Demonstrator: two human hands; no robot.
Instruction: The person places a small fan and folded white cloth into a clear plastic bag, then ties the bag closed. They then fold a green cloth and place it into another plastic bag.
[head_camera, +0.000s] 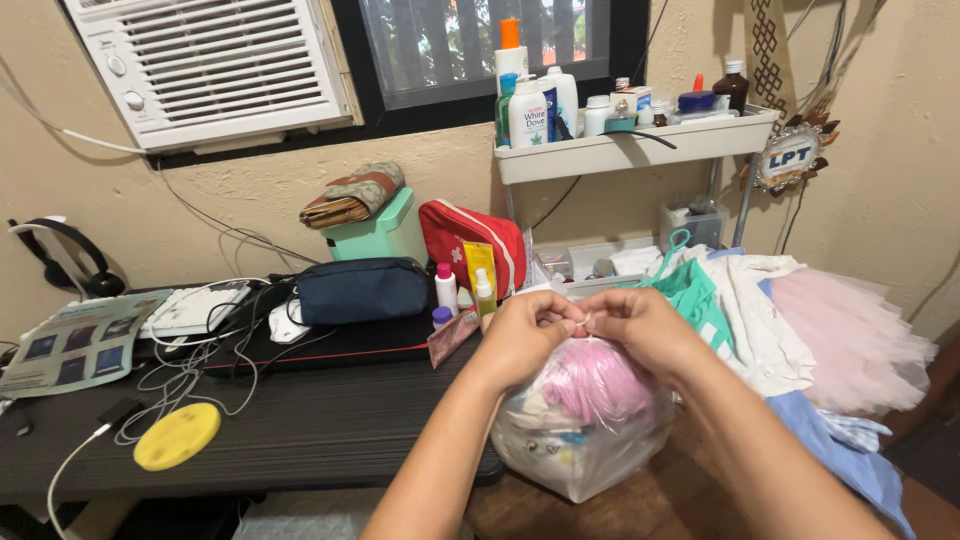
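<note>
A clear plastic bag (580, 425), stuffed with pink cloth and other soft items, is sitting at the right end of the dark worktop (300, 430), partly hanging past its edge. Both hands are meeting at the bag's gathered top. The left hand (525, 335) is pinching the bunched plastic, its fingers (565, 310) clenching a twist of it. The right hand (640, 325) is doing the same from the other side, its fingers (600, 322) grasping the plastic, and the two hands are touching at the fingertips.

Just behind the bag a yellow tube (479, 262) and small bottles (446, 288) are standing. Behind those, a red pouch (470, 240) is leaning against the wall. To the left of the bag a dark blue pouch (362, 290) is lying on the worktop, and farther left a tangle of white cables (190, 370), a yellow disc (178, 436) and a printed leaflet (80, 343) are resting. To the right of the bag a heap of clothes (780, 320), white, green and pink, is piling up. Above the bag a white shelf (620, 150) is carrying toiletry bottles.
</note>
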